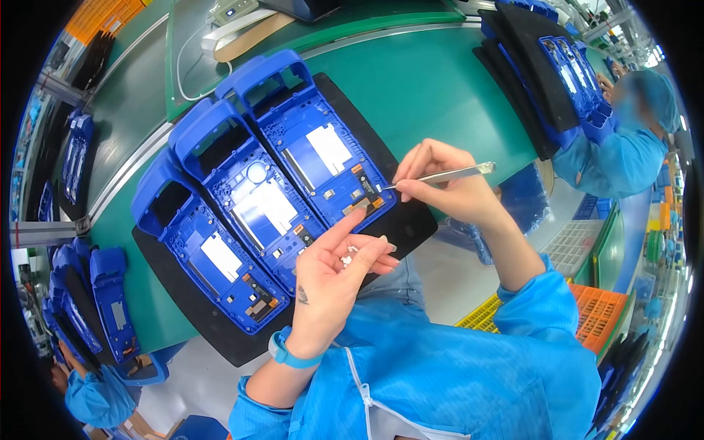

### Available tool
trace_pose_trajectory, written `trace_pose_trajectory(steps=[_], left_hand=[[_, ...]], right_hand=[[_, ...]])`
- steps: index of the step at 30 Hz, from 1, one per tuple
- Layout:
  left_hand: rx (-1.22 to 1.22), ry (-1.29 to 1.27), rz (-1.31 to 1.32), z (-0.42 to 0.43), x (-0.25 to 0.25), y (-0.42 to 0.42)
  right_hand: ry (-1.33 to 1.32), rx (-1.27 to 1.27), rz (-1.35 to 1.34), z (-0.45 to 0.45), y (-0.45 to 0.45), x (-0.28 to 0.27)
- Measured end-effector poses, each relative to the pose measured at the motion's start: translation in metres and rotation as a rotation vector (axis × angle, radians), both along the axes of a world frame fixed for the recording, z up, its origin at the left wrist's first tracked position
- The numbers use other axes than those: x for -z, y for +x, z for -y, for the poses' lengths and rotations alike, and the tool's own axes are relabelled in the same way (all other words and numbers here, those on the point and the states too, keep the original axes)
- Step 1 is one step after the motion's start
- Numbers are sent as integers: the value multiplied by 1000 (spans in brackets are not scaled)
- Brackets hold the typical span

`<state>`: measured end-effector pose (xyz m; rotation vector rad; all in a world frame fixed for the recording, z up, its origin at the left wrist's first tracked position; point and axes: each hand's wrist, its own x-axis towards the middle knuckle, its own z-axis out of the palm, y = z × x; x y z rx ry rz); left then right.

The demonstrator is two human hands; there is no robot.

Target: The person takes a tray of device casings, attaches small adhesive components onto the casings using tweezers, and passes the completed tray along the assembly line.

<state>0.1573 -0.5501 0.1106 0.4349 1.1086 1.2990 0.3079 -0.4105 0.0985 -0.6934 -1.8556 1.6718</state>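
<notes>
Three blue plastic housings lie side by side on a black foam pad (415,224): a right one (297,130), a middle one (233,176) and a left one (192,253). My right hand (444,180) is closed on metal tweezers (458,173), whose tip is at the lower right edge of the right housing. My left hand (334,271) holds several small white pieces (347,258) in its curled fingers. Its index finger reaches to the lower end of the right housing, beside a small brown and black part (363,203).
The pad rests on a green table (367,81). More blue housings on black foam stand at the upper right (568,73) and lower left (110,301). Co-workers in blue are at the right (612,161) and lower left (99,396). An orange crate (598,312) stands lower right.
</notes>
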Motion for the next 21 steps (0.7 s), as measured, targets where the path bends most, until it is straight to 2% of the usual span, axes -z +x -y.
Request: trace_pose_trajectory(steps=[14, 21], left_hand=[[27, -12, -29, -8, 3, 4], [24, -7, -30, -9, 3, 4]], right_hand=[[32, 13, -26, -4, 0, 9], [-35, -21, -18, -8, 2, 9]])
